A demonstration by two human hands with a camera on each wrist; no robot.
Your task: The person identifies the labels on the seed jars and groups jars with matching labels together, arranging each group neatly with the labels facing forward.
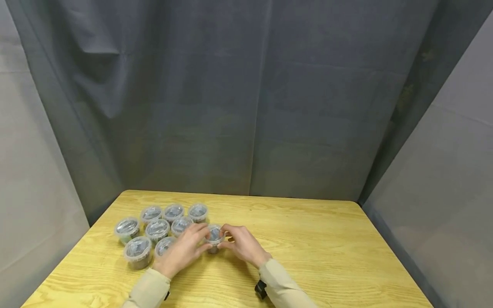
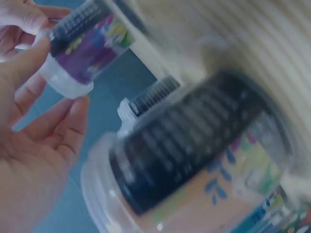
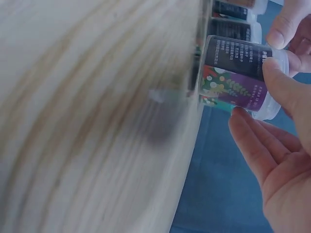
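A small round plastic tub [image 1: 214,235] with a clear lid stands upright on the table between both hands. Its label, black and purple with a floral print, shows in the right wrist view on the tub [image 3: 233,73]. My left hand [image 1: 185,249] pinches the lid end from the left, thumb and fingers on either side. From the right, my right hand [image 1: 245,246] grips the same lid rim between thumb and fingertips. Close to the left hand is another lidded tub [image 1: 164,245], partly hidden behind it; a peach-labelled tub [image 2: 204,160] looms in the left wrist view.
Several more lidded tubs, among them a front-left tub [image 1: 138,252] and a back tub [image 1: 198,212], stand grouped on the left of the wooden table [image 1: 327,248]. A grey curtain [image 1: 192,107] hangs behind, with pale side panels [image 1: 443,179] at both sides.
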